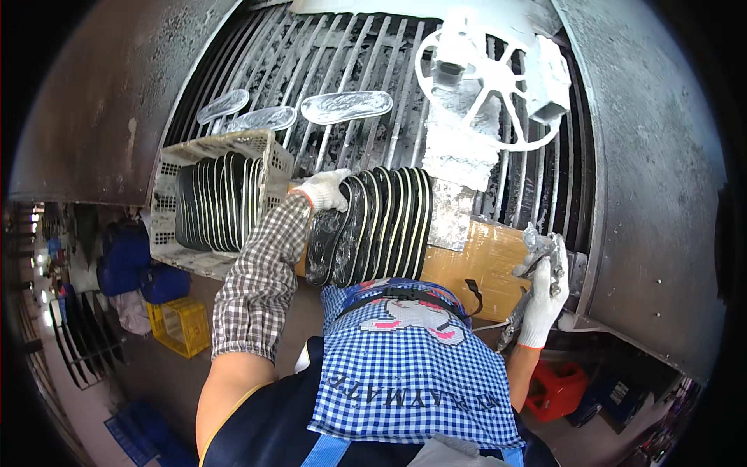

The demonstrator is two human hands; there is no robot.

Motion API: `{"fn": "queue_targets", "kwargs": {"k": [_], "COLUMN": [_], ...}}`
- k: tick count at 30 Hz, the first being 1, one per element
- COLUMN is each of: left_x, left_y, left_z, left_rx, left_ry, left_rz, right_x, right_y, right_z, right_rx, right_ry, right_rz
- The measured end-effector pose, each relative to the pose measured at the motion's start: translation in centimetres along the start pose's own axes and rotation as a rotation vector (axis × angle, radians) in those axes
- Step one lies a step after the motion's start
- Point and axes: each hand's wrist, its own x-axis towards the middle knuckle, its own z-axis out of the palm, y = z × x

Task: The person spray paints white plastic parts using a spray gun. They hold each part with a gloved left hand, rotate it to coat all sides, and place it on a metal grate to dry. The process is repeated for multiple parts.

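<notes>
A row of black shoe soles (373, 226) with pale edges stands on edge, packed side by side in front of me. My left hand (323, 189), in a white glove, is closed around the far end of the leftmost sole. At the right, my gloved right hand (543, 300) grips what looks like a spray gun (542, 253), crusted with grey residue. A dark hose (510, 323) hangs below it. More black soles (214, 202) stand upright in a pale plastic crate (276, 159) beside my left forearm.
Shiny sole-shaped pieces (346, 107) lie on metal slats (373, 47) beyond the crate. A white-coated wheel (498, 78) stands at the far right. Metal walls (654, 156) flank both sides. A tan board (451, 272) lies at the near edge. A yellow crate (179, 327) sits lower left.
</notes>
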Motion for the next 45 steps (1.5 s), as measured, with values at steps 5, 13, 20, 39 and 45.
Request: {"fn": "queue_targets", "kwargs": {"k": [5,13,20,39,45], "left_x": [-2.2,-17.0,-20.8,-14.5,-13.7], "left_y": [-0.2,9.1,13.7,21.0,21.6], "left_z": [-3.2,-12.1,-11.9,-3.1,-2.0], "left_rx": [-0.001,0.109,-0.506,0.033,0.098], "left_ry": [-0.016,0.177,0.419,0.816,0.889], "left_rz": [0.015,0.230,0.572,1.181,1.225], "right_x": [-0.6,-0.5,-0.8,2.0,1.1], "right_y": [0.5,1.5,-0.7,-0.2,-1.6], "right_z": [-1.1,-0.7,-0.9,2.8,4.3], "right_rx": [0.033,0.173,0.231,-0.031,-0.023], "right_ry": [-0.007,0.036,-0.075,-0.338,-0.362], "right_rz": [0.045,0.068,0.113,-0.171,-0.351]}}
